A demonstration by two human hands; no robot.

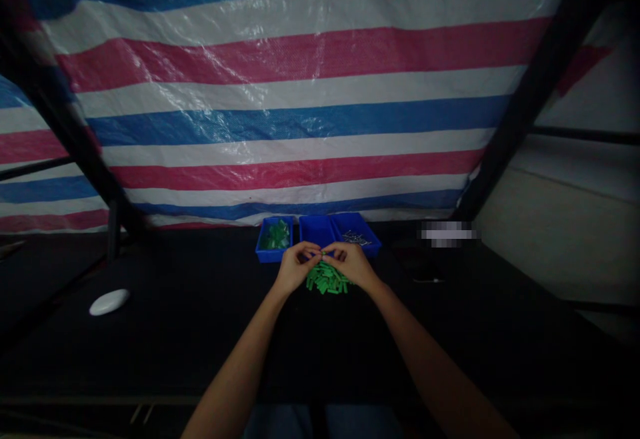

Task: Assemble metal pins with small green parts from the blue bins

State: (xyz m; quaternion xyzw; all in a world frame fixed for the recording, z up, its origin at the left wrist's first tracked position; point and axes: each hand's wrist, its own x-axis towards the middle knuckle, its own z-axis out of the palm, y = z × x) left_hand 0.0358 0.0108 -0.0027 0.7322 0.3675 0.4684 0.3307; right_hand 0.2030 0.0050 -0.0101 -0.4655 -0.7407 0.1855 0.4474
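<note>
My left hand (297,267) and my right hand (351,265) meet at the fingertips, pinching a small green piece (323,253) between them. Just below the fingers, a pile of short green pieces (330,280) lies on the black table. Behind my left hand stands a blue tray (270,256) with green translucent items (277,234) in it. A middle blue tray (317,229) shows its blue inside, partly hidden by my fingers. Beside it on the right, another blue tray (371,250) holds thin metal pieces (355,237).
A white rounded object (109,302) lies on the black table (190,332) at the left. At the right are a dark flat object (428,272) and a blurred pale patch (449,233). A striped sheet (300,112) hangs behind, between dark slanted posts.
</note>
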